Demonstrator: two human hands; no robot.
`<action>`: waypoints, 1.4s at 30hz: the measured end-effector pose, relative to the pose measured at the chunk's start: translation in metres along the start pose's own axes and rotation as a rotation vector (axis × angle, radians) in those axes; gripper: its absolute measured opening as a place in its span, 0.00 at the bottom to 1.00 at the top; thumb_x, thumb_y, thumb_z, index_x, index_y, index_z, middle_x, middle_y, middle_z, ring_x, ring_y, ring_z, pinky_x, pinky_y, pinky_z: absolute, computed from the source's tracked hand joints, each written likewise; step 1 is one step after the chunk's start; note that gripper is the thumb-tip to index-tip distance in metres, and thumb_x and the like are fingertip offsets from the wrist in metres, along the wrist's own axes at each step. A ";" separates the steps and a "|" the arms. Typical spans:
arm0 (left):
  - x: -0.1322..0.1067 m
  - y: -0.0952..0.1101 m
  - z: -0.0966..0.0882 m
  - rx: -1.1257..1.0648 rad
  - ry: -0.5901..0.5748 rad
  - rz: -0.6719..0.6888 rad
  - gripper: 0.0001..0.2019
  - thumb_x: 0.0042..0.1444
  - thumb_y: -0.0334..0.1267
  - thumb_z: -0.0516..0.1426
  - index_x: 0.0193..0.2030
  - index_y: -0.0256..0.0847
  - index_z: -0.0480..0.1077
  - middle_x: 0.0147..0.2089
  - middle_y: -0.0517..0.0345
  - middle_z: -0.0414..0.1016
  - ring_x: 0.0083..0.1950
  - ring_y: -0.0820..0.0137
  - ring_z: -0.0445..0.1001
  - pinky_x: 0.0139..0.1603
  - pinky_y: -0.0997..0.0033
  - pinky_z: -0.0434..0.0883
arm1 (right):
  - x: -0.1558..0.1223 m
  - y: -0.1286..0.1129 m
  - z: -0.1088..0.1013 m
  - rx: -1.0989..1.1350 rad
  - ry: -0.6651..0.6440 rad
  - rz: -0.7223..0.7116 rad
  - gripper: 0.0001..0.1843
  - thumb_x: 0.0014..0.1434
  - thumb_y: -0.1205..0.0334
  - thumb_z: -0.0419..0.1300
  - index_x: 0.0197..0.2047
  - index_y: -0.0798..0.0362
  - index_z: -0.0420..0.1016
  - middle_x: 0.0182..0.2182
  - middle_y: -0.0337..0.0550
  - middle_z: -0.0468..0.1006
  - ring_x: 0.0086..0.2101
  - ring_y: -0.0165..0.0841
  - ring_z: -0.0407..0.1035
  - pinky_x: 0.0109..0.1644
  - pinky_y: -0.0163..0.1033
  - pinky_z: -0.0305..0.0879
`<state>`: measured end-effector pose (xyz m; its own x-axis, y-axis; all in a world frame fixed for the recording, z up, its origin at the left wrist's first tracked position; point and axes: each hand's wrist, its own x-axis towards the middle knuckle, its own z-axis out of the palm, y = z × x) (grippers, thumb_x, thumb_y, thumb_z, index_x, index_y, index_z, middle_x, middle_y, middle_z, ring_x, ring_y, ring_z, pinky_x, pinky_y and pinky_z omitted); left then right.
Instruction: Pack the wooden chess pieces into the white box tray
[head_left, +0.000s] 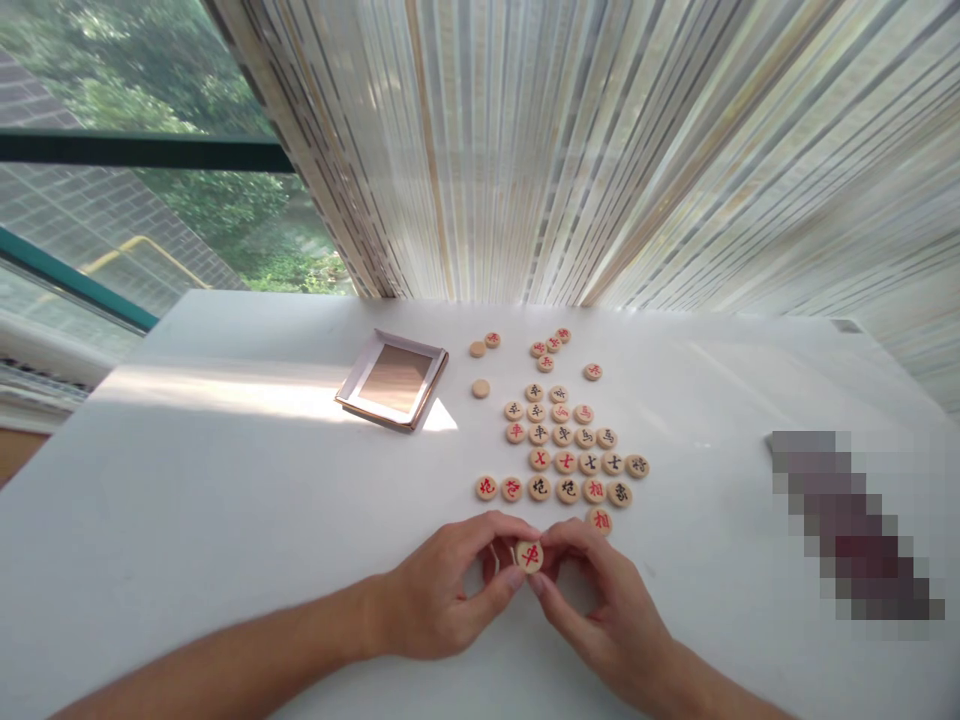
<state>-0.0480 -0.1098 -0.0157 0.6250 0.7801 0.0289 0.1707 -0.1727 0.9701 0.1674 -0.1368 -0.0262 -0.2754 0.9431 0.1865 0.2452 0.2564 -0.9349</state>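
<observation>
Between the fingertips of both hands is a round wooden Chinese chess piece with a red character facing up toward me. My left hand pinches it from the left, and my right hand grips its right edge. Just beyond the fingers lies a piece with a red character, close to my right hand. Farther out, rows of red and black Chinese chess pieces rest face up on the white table. A front row piece with a red character sits at the left end.
A shallow open box stands at the back left. Near it lie two blank-faced pieces. Several red pieces are scattered at the back. A blurred-out dark object lies on the right. A striped curtain hangs behind the table.
</observation>
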 end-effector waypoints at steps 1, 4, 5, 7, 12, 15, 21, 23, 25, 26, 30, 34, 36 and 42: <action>0.000 0.000 -0.001 -0.006 -0.003 -0.002 0.16 0.67 0.34 0.56 0.61 0.39 0.67 0.46 0.50 0.79 0.40 0.69 0.77 0.46 0.71 0.76 | 0.001 0.000 0.000 -0.005 0.005 -0.006 0.12 0.62 0.70 0.61 0.48 0.47 0.70 0.34 0.38 0.78 0.33 0.30 0.75 0.38 0.33 0.75; 0.001 0.001 -0.003 -0.035 -0.016 -0.017 0.16 0.67 0.35 0.55 0.60 0.39 0.68 0.46 0.51 0.80 0.40 0.69 0.78 0.45 0.71 0.76 | 0.002 -0.001 0.000 -0.022 0.012 -0.023 0.11 0.61 0.71 0.62 0.46 0.47 0.71 0.33 0.37 0.76 0.32 0.29 0.73 0.37 0.32 0.74; 0.002 0.001 -0.003 -0.052 -0.024 -0.023 0.16 0.67 0.35 0.55 0.60 0.39 0.68 0.46 0.51 0.80 0.40 0.70 0.78 0.45 0.71 0.76 | 0.002 -0.001 0.000 -0.030 0.013 -0.031 0.12 0.61 0.71 0.62 0.45 0.47 0.71 0.33 0.37 0.76 0.31 0.29 0.73 0.37 0.32 0.73; 0.003 0.002 -0.003 -0.089 -0.034 -0.036 0.15 0.68 0.35 0.54 0.59 0.38 0.68 0.46 0.51 0.81 0.40 0.70 0.78 0.44 0.72 0.76 | 0.001 -0.002 -0.001 -0.054 0.017 -0.046 0.13 0.60 0.72 0.63 0.45 0.47 0.71 0.32 0.36 0.75 0.31 0.29 0.73 0.36 0.32 0.73; 0.005 0.003 0.000 -0.101 0.016 -0.064 0.11 0.65 0.35 0.58 0.53 0.37 0.70 0.42 0.53 0.80 0.38 0.72 0.77 0.42 0.74 0.75 | -0.001 0.000 0.001 -0.139 0.018 -0.140 0.14 0.60 0.73 0.62 0.46 0.47 0.70 0.32 0.37 0.74 0.31 0.30 0.71 0.35 0.33 0.71; 0.004 0.000 0.002 -0.073 0.051 -0.098 0.09 0.62 0.37 0.62 0.47 0.37 0.71 0.37 0.55 0.79 0.33 0.73 0.75 0.37 0.76 0.74 | -0.003 0.000 0.002 -0.162 -0.008 -0.206 0.16 0.61 0.75 0.61 0.48 0.47 0.69 0.33 0.39 0.74 0.33 0.31 0.71 0.36 0.33 0.72; 0.003 -0.002 0.004 -0.159 0.052 -0.174 0.09 0.62 0.40 0.62 0.41 0.36 0.71 0.36 0.52 0.83 0.33 0.71 0.80 0.36 0.75 0.75 | -0.002 0.000 0.004 -0.184 -0.030 -0.247 0.14 0.62 0.75 0.61 0.47 0.49 0.69 0.33 0.41 0.74 0.33 0.31 0.72 0.35 0.34 0.72; 0.003 -0.001 0.003 -0.203 0.022 -0.180 0.08 0.66 0.40 0.60 0.43 0.36 0.71 0.40 0.50 0.84 0.37 0.69 0.82 0.39 0.73 0.77 | -0.002 0.000 0.005 -0.181 -0.023 -0.241 0.13 0.62 0.74 0.61 0.47 0.49 0.69 0.33 0.40 0.75 0.33 0.31 0.72 0.35 0.34 0.72; 0.003 0.000 0.003 -0.185 0.017 -0.170 0.09 0.68 0.40 0.57 0.45 0.36 0.72 0.41 0.50 0.84 0.39 0.68 0.83 0.41 0.73 0.78 | -0.002 0.000 0.005 -0.179 -0.018 -0.220 0.14 0.62 0.74 0.62 0.48 0.49 0.69 0.33 0.40 0.75 0.33 0.31 0.72 0.36 0.33 0.72; 0.003 0.000 0.003 -0.158 0.022 -0.162 0.09 0.70 0.40 0.55 0.46 0.36 0.72 0.40 0.51 0.83 0.38 0.69 0.82 0.41 0.73 0.77 | -0.002 0.000 0.005 -0.179 -0.014 -0.211 0.14 0.62 0.74 0.62 0.48 0.49 0.69 0.33 0.39 0.75 0.33 0.31 0.72 0.36 0.33 0.72; 0.002 0.000 0.002 -0.077 0.012 -0.137 0.12 0.73 0.38 0.49 0.52 0.37 0.71 0.35 0.55 0.82 0.36 0.71 0.81 0.43 0.73 0.76 | -0.001 0.000 0.004 -0.188 0.024 -0.175 0.14 0.60 0.74 0.62 0.46 0.48 0.70 0.32 0.38 0.74 0.32 0.30 0.71 0.35 0.33 0.71; 0.002 -0.001 0.003 -0.090 -0.023 -0.090 0.12 0.71 0.36 0.51 0.58 0.40 0.66 0.46 0.53 0.81 0.40 0.70 0.81 0.45 0.71 0.77 | 0.002 0.000 0.003 -0.193 0.055 -0.120 0.12 0.60 0.72 0.62 0.44 0.48 0.70 0.31 0.37 0.74 0.30 0.30 0.71 0.34 0.33 0.70; 0.002 -0.003 0.004 -0.095 -0.028 -0.063 0.14 0.70 0.35 0.52 0.61 0.42 0.64 0.48 0.54 0.81 0.40 0.70 0.81 0.45 0.71 0.77 | 0.002 0.000 0.002 -0.169 0.052 -0.099 0.13 0.61 0.72 0.62 0.46 0.48 0.70 0.32 0.37 0.75 0.31 0.30 0.71 0.34 0.33 0.71; 0.000 -0.005 0.006 -0.077 0.010 -0.033 0.14 0.69 0.34 0.54 0.59 0.44 0.61 0.44 0.56 0.79 0.40 0.70 0.79 0.44 0.71 0.76 | 0.000 0.000 0.002 -0.073 0.008 -0.047 0.14 0.65 0.71 0.58 0.52 0.46 0.70 0.37 0.39 0.78 0.34 0.30 0.73 0.39 0.34 0.72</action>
<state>-0.0444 -0.1122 -0.0221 0.6122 0.7907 -0.0013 0.1321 -0.1007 0.9861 0.1658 -0.1368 -0.0267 -0.2809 0.9312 0.2324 0.2989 0.3150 -0.9008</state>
